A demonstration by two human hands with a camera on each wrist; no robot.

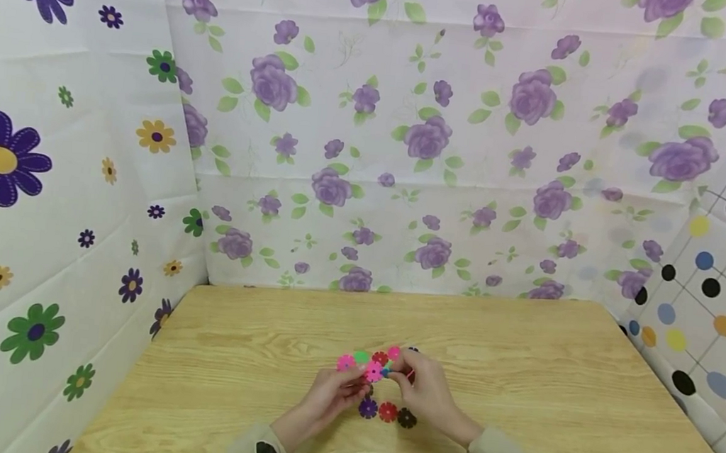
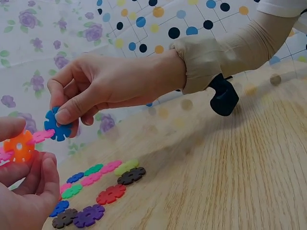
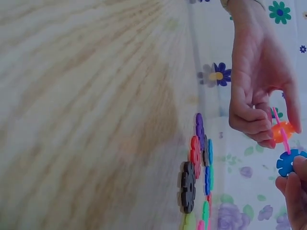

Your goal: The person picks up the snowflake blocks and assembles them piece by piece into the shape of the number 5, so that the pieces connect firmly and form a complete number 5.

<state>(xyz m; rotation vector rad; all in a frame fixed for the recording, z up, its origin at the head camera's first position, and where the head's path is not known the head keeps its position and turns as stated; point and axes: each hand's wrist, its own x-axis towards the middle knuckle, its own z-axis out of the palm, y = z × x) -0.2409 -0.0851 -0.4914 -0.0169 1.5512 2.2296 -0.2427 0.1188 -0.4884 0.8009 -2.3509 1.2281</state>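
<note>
My left hand (image 1: 324,398) pinches an orange notched plastic disc (image 2: 27,152) between thumb and fingers. Pink discs of the same flower-like kind stick out from it on both sides, as the left wrist view shows. A blue notched disc (image 2: 59,133) is pinched between the thumb and fingers of my right hand (image 1: 425,388). Its edge meets the near pink disc (image 2: 44,136); whether their slots are fully pushed together I cannot tell. Both hands are raised above the table, close to each other, and partly cover the discs lying beneath.
On the wooden table (image 1: 231,358) lie several more notched discs, among them a purple one (image 1: 368,408), a red one (image 1: 388,412) and a black one (image 1: 407,418). Green, yellow, pink and blue discs lie farther back. Patterned cloths (image 1: 364,212) hang around the table.
</note>
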